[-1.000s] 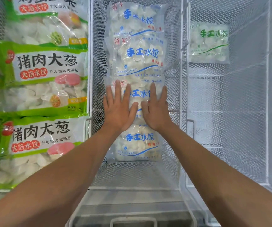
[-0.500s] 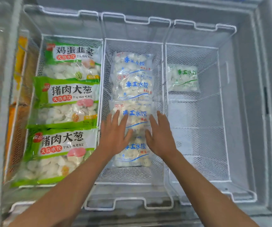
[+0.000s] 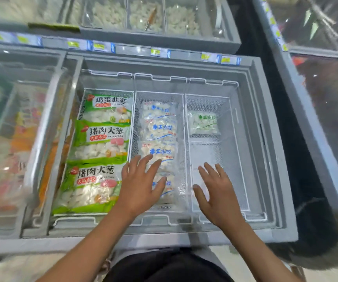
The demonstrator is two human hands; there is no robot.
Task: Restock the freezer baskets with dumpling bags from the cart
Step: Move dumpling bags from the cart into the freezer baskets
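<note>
Grey chest freezer, three wire baskets side by side. Left basket: three green bags. Middle basket: row of blue-print bags. Right basket: one green-print bag at far end. Left hand over the middle basket's near bags, right hand over the right basket; both with fingers spread, holding nothing. Contact with bags: can't tell.

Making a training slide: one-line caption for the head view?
Open hands above three freezer baskets of dumpling bags.
</note>
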